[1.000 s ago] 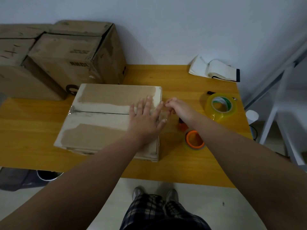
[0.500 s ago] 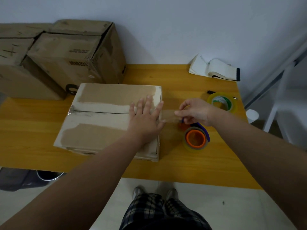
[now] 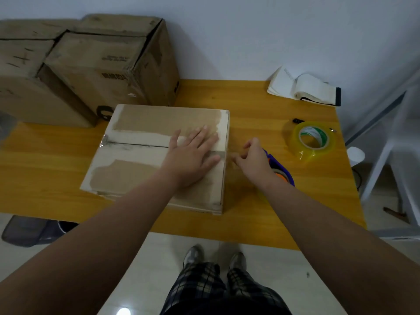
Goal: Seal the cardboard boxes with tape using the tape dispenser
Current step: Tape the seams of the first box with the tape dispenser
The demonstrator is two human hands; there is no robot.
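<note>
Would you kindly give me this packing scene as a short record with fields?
left hand: flat on the cardboard box, near its seam's right end
right hand: fingers curled beside the box, over the blue tape dispenser; grip unclear
clear tape roll: on the table, far right
notebook: open, back right corner

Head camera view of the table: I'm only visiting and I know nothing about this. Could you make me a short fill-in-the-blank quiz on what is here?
1. The left hand lies ___ on the low cardboard box, with its fingers straight.
2. The tape dispenser behind the right hand has a ___ frame.
3. The loose tape roll lies on the table to the ___ of the dispenser.
4. The notebook at the far corner lies ___.

Missing words: flat; blue; right; open.
</note>
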